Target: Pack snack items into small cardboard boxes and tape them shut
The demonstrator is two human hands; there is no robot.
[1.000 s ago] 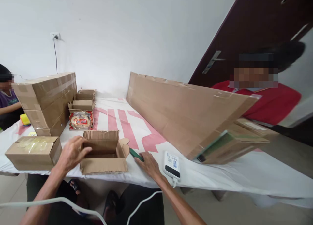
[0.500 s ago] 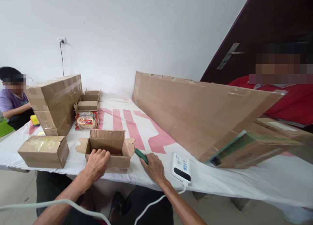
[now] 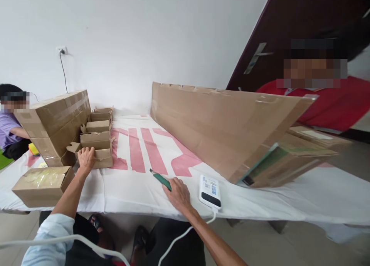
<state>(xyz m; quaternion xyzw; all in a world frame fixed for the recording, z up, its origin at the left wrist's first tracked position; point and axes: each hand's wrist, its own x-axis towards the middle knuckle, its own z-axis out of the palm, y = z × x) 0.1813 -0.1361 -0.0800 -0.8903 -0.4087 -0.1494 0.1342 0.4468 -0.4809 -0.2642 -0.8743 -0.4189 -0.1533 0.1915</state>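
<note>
My left hand [image 3: 86,160] grips the near wall of an open cardboard box [image 3: 102,158], its fingers hooked over the rim. This box stands at the near end of a row of open boxes [image 3: 100,115], close to the stacked cartons. A green utility knife [image 3: 160,180] is held in my right hand [image 3: 178,194], which rests low over the white cloth. The knife's tip points up and left, away from any box. A taped carton [image 3: 43,187] lies left of my left forearm.
Stacked cartons [image 3: 54,123] stand at the left. A long cardboard panel [image 3: 214,123] leans across the right side, beside another carton [image 3: 291,162]. A white device [image 3: 209,191] with a cable lies right of my right hand. One person sits left, another stands right.
My left hand has moved the open box left and away from me, to the row's near end. The red snack packet there is now hidden. My right hand keeps the knife, roughly in place.
</note>
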